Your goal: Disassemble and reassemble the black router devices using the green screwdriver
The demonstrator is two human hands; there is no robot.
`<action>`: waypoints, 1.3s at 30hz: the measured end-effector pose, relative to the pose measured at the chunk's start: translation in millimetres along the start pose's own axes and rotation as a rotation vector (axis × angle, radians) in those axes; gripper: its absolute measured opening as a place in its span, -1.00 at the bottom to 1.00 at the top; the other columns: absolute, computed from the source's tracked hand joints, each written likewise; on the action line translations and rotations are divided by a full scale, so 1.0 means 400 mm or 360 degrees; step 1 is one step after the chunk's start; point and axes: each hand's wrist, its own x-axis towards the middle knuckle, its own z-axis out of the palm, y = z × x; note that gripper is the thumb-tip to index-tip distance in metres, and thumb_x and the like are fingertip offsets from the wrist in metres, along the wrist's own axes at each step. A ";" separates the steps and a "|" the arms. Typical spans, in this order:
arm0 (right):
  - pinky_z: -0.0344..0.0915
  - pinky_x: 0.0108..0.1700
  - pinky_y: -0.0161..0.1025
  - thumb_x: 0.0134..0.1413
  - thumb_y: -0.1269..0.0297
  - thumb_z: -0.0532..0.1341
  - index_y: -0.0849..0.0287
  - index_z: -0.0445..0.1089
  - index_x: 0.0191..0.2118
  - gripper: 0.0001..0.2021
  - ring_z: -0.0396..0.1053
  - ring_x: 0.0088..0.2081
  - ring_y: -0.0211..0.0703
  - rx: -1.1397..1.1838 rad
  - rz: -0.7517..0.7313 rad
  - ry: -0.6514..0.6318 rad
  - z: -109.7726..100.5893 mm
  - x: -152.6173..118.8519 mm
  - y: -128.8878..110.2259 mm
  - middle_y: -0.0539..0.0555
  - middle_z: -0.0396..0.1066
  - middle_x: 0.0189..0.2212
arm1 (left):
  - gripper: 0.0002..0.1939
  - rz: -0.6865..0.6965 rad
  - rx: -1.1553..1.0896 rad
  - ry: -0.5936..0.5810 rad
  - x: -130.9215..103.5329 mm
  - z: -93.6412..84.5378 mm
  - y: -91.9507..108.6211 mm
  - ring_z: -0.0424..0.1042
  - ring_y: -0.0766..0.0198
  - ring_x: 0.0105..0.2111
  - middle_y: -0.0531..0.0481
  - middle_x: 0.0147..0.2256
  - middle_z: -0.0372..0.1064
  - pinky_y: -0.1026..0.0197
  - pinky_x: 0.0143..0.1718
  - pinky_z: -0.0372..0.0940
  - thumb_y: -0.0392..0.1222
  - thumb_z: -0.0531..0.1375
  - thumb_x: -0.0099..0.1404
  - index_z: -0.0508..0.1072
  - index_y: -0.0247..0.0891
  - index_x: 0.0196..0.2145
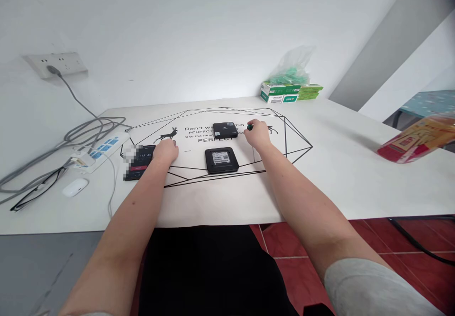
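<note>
**A:** Where do our hands stand here? Our right hand (259,134) looks to be pinching a small dark-green piece (250,127), just right of the flat black square box with pale stickers (225,128). Way too tiny for us to say what it is.

**B:** Yep. Our left hand (166,152) is curled, palm down, right by the black rectangular phone with the lit screen (146,154). We can't tell if those fingers are pressed on something or just closed up.

**A:** Any tips for the pinch?

**B:** With a piece that small, we'd go light and keep it low over the white tabletop with black line art (213,204), so a slip wouldn't send it far. Turning the wrist out a touch might help too, since our own fingers hide most of it.

**A:** And the black rounded-square case part with a white printed label (221,158)?

**B:** It's lying flat, nearer us than the box, with a gap between them. Probably slides easily, so we'd mind our forearms around it. Same for the phone: our left arm is awfully close, so lift rather than drag, imo.
</note>
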 end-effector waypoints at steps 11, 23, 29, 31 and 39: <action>0.33 0.31 0.46 0.16 0.23 0.38 0.24 0.48 0.14 -0.56 0.29 0.33 0.51 -0.0231 -0.0102 -0.0133 0.028 -0.015 0.014 0.47 0.38 0.24 | -0.77 -0.0315 -0.1583 0.0051 -0.033 0.000 0.116 0.63 0.27 -0.39 -0.06 -0.26 0.51 0.12 -0.17 0.61 -0.13 0.31 0.53 0.37 -0.22 -0.27; 0.21 0.49 0.30 -0.35 -0.10 0.65 0.00 0.27 0.49 0.20 0.20 0.47 0.43 -0.0298 -0.0918 -0.1447 -0.035 -0.119 -0.081 0.26 0.31 0.43 | -0.69 -0.0108 -0.1626 0.0073 -0.075 0.043 0.150 0.54 0.37 -0.42 0.07 -0.23 0.40 0.08 -0.20 0.66 -0.08 0.41 0.45 0.33 -0.19 -0.20; 0.26 0.44 0.30 -0.26 -0.10 0.61 0.04 0.25 0.50 0.15 0.22 0.44 0.42 -0.0343 -0.1001 -0.1417 -0.025 -0.121 -0.086 0.30 0.32 0.39 | -0.63 -0.0031 -0.1539 0.0238 -0.078 0.057 0.149 0.58 0.27 -0.42 0.07 -0.23 0.38 0.07 -0.30 0.65 -0.08 0.44 0.37 0.27 -0.16 -0.23; 0.28 0.42 0.29 -0.26 -0.07 0.61 0.04 0.28 0.48 0.12 0.26 0.41 0.41 -0.0311 -0.1031 -0.1402 -0.025 -0.121 -0.087 0.29 0.35 0.35 | -0.61 0.0012 -0.1492 0.0293 -0.086 0.058 0.156 0.59 0.25 -0.42 0.07 -0.23 0.39 0.09 -0.33 0.63 -0.10 0.43 0.36 0.24 -0.15 -0.24; 0.19 0.47 0.31 -0.22 -0.09 0.59 0.08 0.28 0.49 0.11 0.19 0.45 0.43 -0.0186 -0.1002 -0.1327 0.006 -0.142 -0.099 0.32 0.29 0.40 | -0.63 0.0022 -0.1306 0.0478 -0.120 0.032 0.189 0.60 0.25 -0.42 0.13 -0.32 0.43 0.23 -0.38 0.55 -0.18 0.41 0.37 0.24 -0.11 -0.13</action>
